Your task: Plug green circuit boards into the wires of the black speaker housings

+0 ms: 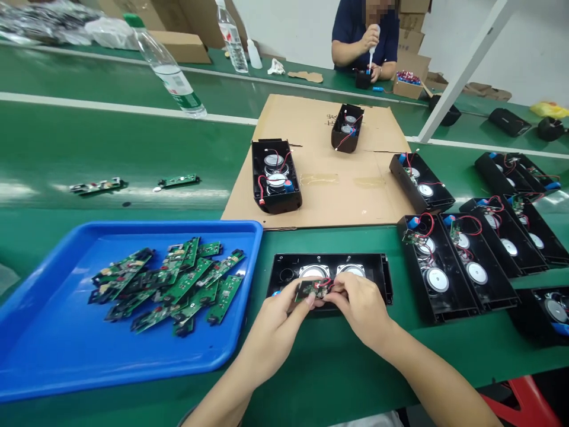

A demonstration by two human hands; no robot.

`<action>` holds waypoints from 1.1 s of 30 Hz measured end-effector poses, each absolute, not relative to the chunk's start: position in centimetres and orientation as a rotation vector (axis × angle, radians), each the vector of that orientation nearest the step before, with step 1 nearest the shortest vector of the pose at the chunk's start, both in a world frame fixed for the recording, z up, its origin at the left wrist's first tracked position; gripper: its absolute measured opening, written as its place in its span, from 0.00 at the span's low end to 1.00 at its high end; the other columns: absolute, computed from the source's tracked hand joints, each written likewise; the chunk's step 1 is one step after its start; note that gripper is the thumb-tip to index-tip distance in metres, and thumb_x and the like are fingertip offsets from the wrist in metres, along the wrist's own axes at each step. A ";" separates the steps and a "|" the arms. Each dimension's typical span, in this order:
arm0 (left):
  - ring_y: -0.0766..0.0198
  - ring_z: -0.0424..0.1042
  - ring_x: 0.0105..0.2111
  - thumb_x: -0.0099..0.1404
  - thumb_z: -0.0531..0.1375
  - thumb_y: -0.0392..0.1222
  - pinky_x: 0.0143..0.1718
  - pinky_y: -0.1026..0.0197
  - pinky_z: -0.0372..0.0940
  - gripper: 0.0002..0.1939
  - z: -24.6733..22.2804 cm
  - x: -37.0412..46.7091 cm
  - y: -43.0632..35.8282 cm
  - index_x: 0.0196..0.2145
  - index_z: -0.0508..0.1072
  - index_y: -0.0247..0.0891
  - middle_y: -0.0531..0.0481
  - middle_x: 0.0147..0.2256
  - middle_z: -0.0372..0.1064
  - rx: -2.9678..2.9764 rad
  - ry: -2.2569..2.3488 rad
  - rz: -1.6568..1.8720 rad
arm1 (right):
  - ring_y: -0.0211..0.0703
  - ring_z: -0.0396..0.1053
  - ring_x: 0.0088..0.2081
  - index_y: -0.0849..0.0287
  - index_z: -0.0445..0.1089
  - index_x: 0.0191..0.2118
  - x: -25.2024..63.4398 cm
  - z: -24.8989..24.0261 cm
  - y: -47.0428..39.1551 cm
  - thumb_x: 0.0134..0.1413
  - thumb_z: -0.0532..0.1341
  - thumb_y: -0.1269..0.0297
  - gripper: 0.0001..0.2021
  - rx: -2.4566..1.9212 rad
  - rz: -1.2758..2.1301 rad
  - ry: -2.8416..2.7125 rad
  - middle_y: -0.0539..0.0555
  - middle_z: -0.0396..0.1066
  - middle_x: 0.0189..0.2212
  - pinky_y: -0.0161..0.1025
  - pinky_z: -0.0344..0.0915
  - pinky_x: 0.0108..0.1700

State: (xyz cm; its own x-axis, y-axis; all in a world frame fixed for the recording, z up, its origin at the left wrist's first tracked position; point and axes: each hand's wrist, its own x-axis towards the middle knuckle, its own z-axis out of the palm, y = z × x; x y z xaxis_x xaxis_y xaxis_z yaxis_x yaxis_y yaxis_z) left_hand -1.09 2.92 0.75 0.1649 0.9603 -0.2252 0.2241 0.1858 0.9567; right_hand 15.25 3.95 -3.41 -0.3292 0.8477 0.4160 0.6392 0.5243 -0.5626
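My left hand (278, 323) grips a small green circuit board (306, 289) between thumb and fingers. At the board's right end, my right hand (362, 302) pinches the red wires (327, 283); its fingertips hide the plug, if there is one. Both hands are over a black speaker housing (284, 264) that lies open side up on the green table. Two round white-backed speakers show inside it, partly covered by my fingers. Left of my hands, a blue tray (133, 356) holds a heap of long green circuit boards (186, 281).
Several open speaker housings (444, 267) stand to the right. Two more housings (276, 178) sit on a cardboard sheet (329, 201) ahead. Two loose boards (180, 180) and a water bottle (171, 77) lie on the left. Across the table, a person (364, 41) works on a black part.
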 end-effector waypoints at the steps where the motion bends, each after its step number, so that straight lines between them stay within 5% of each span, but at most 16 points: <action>1: 0.53 0.76 0.36 0.60 0.55 0.48 0.39 0.55 0.71 0.15 0.7 -1.0 3.0 0.40 0.73 0.37 0.45 0.36 0.77 1.209 1.312 0.826 | 0.40 0.69 0.25 0.58 0.63 0.34 15.2 -3.4 4.0 0.62 0.55 0.63 0.06 -1.210 0.385 -2.062 0.51 0.71 0.24 0.35 0.64 0.27; 7: 0.54 0.78 0.32 0.55 0.61 0.51 0.37 0.53 0.73 0.24 0.5 -0.6 3.6 0.46 0.67 0.35 0.45 0.37 0.77 0.964 1.298 0.869 | 0.39 0.67 0.26 0.58 0.65 0.30 15.4 -3.1 4.0 0.63 0.52 0.64 0.11 -1.218 0.440 -2.054 0.52 0.70 0.24 0.35 0.64 0.29; 15: 0.52 0.78 0.33 0.53 0.62 0.54 0.37 0.52 0.72 0.22 0.9 -0.7 3.5 0.40 0.69 0.34 0.46 0.30 0.78 0.951 1.289 0.848 | 0.39 0.66 0.28 0.59 0.68 0.31 15.6 -2.3 3.9 0.64 0.50 0.66 0.13 -1.127 0.572 -2.060 0.52 0.69 0.25 0.35 0.64 0.31; 21: 0.51 0.78 0.34 0.52 0.63 0.54 0.38 0.51 0.72 0.21 0.9 -0.6 3.5 0.36 0.69 0.36 0.47 0.28 0.78 0.944 1.284 0.848 | 0.40 0.67 0.29 0.59 0.70 0.41 15.6 -2.4 3.9 0.65 0.49 0.65 0.13 -1.070 0.486 -2.053 0.54 0.70 0.27 0.37 0.66 0.32; 33: 0.53 0.78 0.32 0.54 0.63 0.51 0.37 0.54 0.72 0.18 0.3 -0.8 3.5 0.34 0.65 0.36 0.50 0.24 0.77 0.938 1.259 0.866 | 0.38 0.67 0.27 0.63 0.73 0.39 15.4 -2.3 4.0 0.65 0.50 0.69 0.14 -0.927 0.364 -2.092 0.55 0.72 0.26 0.36 0.66 0.30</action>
State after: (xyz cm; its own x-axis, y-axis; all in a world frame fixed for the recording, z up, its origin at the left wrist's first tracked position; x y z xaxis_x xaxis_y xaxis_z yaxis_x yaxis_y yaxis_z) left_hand -0.77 3.46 0.31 0.1131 0.9194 -0.3767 -0.0231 0.3815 0.9241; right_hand 15.45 3.98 -2.30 -0.4097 0.7220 0.5576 0.4912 0.6897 -0.5321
